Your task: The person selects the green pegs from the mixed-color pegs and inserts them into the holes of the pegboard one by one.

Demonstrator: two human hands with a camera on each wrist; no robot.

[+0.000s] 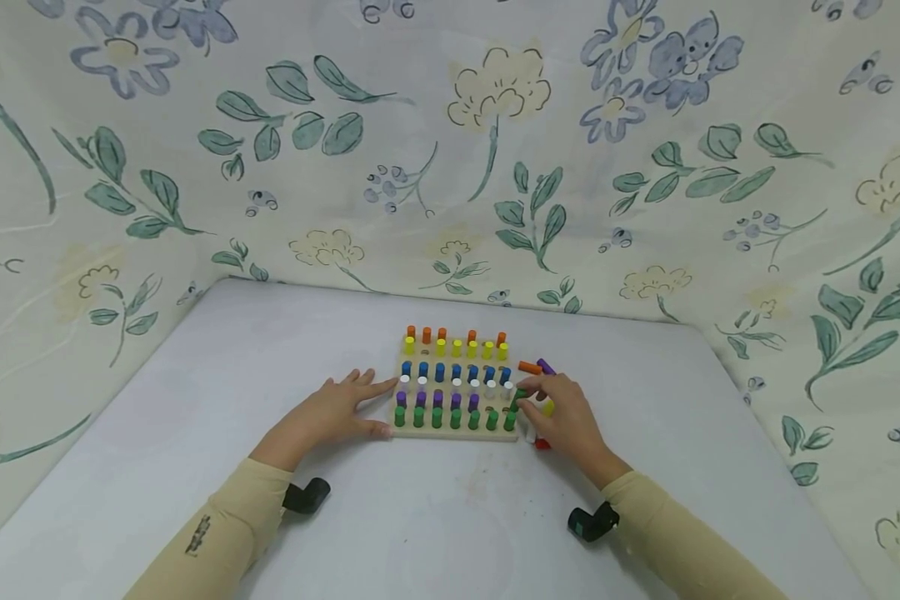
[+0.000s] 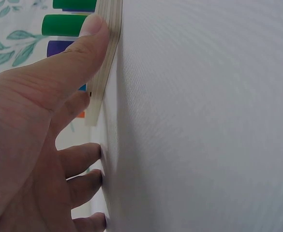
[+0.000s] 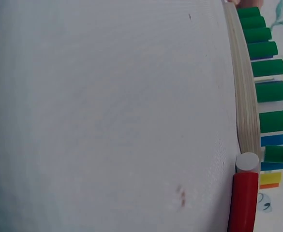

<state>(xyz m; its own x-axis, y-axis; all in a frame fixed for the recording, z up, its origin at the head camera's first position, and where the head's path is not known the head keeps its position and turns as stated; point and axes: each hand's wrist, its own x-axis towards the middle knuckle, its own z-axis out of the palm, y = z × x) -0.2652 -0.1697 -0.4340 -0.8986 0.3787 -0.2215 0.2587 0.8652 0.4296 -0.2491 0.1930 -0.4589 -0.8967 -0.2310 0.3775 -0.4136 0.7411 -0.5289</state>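
A wooden pegboard (image 1: 457, 434) holds rows of orange, yellow, blue, white, purple and green pegs, with some holes showing bare. At its left side my left hand (image 1: 330, 412) rests with fingers spread. The thumb (image 2: 90, 46) touches the board's front left corner, and the index finger reaches its left edge. Over the right edge, my right hand (image 1: 567, 419) pinches a green peg (image 1: 518, 400) between thumb and fingers. In the right wrist view, that green peg (image 3: 276, 154) appears tilted just beyond the end of the green row; its lower end is clear of the fingers.
Loose pegs lie on the table right of the board: an orange peg (image 1: 529, 367), a purple peg (image 1: 546, 366), a yellow peg (image 1: 547, 407), a white peg (image 3: 247, 162) and a red peg (image 3: 244, 203). My right hand partly covers this group. A floral cloth (image 1: 450, 167) hangs behind the table.
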